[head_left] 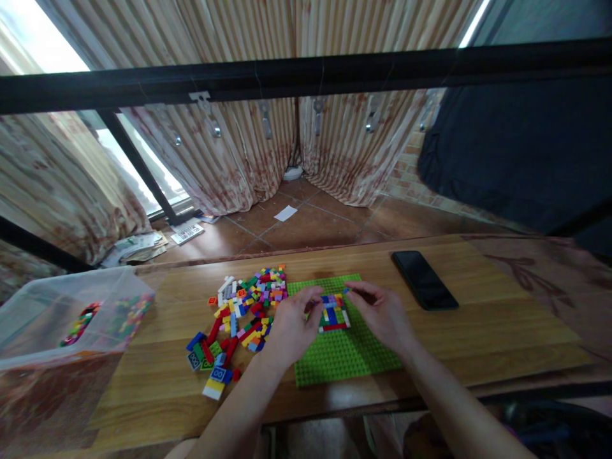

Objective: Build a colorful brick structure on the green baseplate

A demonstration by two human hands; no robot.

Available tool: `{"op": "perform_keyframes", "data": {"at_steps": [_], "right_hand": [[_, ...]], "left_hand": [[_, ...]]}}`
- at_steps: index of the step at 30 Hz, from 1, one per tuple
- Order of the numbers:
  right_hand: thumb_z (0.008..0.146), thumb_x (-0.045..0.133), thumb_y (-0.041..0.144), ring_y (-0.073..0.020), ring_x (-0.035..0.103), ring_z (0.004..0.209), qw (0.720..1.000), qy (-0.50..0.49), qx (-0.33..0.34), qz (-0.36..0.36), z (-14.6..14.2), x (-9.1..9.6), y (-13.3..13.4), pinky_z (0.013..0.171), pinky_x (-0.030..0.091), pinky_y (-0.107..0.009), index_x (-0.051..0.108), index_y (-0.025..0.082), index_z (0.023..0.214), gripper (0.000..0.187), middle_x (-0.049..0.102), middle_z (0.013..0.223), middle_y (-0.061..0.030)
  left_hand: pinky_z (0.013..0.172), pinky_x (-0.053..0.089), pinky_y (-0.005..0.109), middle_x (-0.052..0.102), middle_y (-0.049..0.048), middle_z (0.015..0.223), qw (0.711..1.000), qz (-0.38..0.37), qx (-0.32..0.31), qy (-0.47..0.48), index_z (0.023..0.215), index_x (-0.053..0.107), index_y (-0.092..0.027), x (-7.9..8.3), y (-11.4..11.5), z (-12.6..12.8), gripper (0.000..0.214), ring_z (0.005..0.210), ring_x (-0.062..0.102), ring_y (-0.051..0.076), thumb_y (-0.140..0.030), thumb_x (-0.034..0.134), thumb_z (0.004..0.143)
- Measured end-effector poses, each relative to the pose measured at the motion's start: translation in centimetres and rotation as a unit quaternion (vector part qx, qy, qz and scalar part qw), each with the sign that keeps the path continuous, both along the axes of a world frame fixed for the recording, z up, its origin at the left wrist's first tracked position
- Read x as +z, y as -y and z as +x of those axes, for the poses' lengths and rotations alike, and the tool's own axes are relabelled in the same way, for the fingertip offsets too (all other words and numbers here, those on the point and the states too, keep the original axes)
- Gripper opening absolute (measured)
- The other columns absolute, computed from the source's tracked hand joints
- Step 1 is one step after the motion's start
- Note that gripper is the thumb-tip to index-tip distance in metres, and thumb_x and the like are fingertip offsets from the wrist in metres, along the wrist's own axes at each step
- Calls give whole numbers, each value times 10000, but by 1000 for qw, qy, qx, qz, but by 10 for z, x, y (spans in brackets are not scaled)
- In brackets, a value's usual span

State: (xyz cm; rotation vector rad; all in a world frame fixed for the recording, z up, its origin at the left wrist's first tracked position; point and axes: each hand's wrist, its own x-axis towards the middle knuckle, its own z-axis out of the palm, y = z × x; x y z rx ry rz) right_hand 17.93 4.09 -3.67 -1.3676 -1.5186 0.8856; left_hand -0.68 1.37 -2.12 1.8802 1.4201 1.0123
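A green studded baseplate lies on the wooden table. A small patch of coloured bricks is built on it near its far middle. My left hand rests at the patch's left side with its fingers curled against the bricks. My right hand sits at the patch's right side, thumb and fingers pinched at the top right corner of the patch; what they pinch is too small to name. A heap of loose coloured bricks lies just left of the baseplate.
A black phone lies flat to the right of the baseplate. A clear plastic bin with some bricks stands at the table's left end. A black bar crosses overhead. Curtains and a tiled floor lie beyond the table's far edge.
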Motion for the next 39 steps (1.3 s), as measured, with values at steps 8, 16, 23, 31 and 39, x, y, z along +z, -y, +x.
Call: {"op": "perform_keyframes", "data": {"at_steps": [8, 16, 23, 31, 39], "right_hand": [[794, 550, 320, -201, 671, 797, 996, 82, 0, -18, 7, -3, -4, 779, 506, -346, 702, 186, 904, 230, 735, 859, -52], [787, 528, 312, -197, 675, 760, 991, 135, -4, -25, 4, 3, -3, 718, 501, -320, 694, 189, 870, 223, 736, 818, -45], [792, 524, 317, -200, 667, 759, 988, 152, 0, -28, 4, 0, -2, 731, 491, -328, 688, 189, 885, 229, 732, 820, -47], [796, 521, 299, -201, 676, 773, 984, 175, 4, -39, 3, 1, -1, 742, 493, -327, 689, 185, 890, 224, 737, 834, -52], [802, 522, 278, -204, 684, 763, 980, 195, 9, -28, 1, 2, 0, 723, 495, -325, 691, 200, 877, 200, 742, 824, -49]], "left_hand": [[750, 523, 251, 723, 20, 918, 998, -29, 26, -54, 1050, 624, -189, -2, -1, -2, 229, 807, 674, 141, -189, 515, 850], [697, 509, 258, 726, 36, 894, 989, -52, 59, -129, 1043, 625, -188, -11, -5, -5, 233, 767, 674, 161, -196, 511, 841], [659, 496, 249, 724, 37, 894, 985, -70, 46, -153, 1060, 619, -193, -7, -2, -4, 244, 737, 665, 156, -197, 507, 843], [691, 502, 252, 724, 37, 930, 985, -66, 45, -151, 1059, 623, -197, -7, -2, -3, 250, 751, 664, 151, -174, 504, 841], [668, 495, 253, 722, 33, 913, 985, -63, 40, -156, 1054, 620, -199, -8, -1, -3, 250, 713, 655, 148, -161, 500, 838]]}}
